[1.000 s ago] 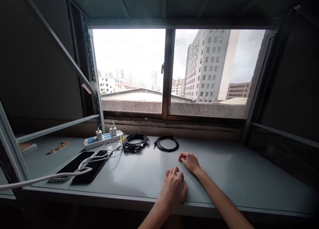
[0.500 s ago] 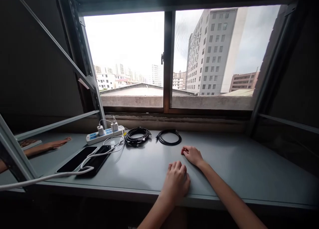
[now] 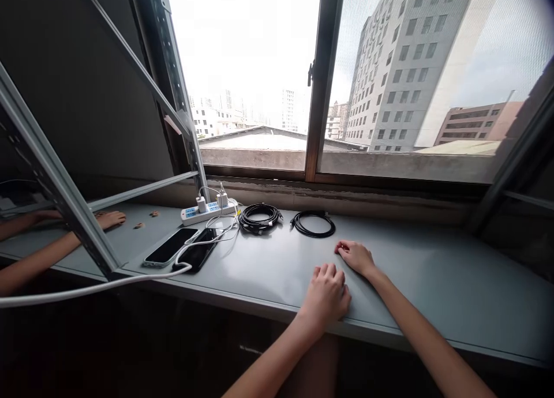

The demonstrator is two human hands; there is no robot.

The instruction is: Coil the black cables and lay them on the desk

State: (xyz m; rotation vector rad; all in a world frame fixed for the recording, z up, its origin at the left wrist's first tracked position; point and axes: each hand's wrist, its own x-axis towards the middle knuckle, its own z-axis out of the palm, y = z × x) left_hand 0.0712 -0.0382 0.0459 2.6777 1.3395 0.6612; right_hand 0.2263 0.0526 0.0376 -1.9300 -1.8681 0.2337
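Note:
My left hand [image 3: 326,291] rests near the front edge of the grey tabletop [image 3: 268,277], knuckles up, its fingers curled and closed. Whatever may lie under those fingers is hidden. Just beyond and to the right, my right hand [image 3: 355,258] lies on the surface with fingers folded in, a reddish spot showing at the fingertips. I cannot make out whether that spot is a small object. Nearest to the right hand is a thin coil of black cable [image 3: 312,224]. A thicker black cable coil [image 3: 259,219] lies farther left. Neither hand touches the coils.
A white power strip [image 3: 210,209] with plugged chargers stands at the back left. Two phones [image 3: 171,248] lie before it under white cables [image 3: 130,281]. A metal shelf post [image 3: 56,173] stands left, with another person's hand [image 3: 111,219] and small items beyond. Behind is a window [image 3: 255,86].
The camera view has tilted down and turned left, shifting everything right and up in view. The other person's hand has drawn back left, with small items now visible. My hands hold the same pose.

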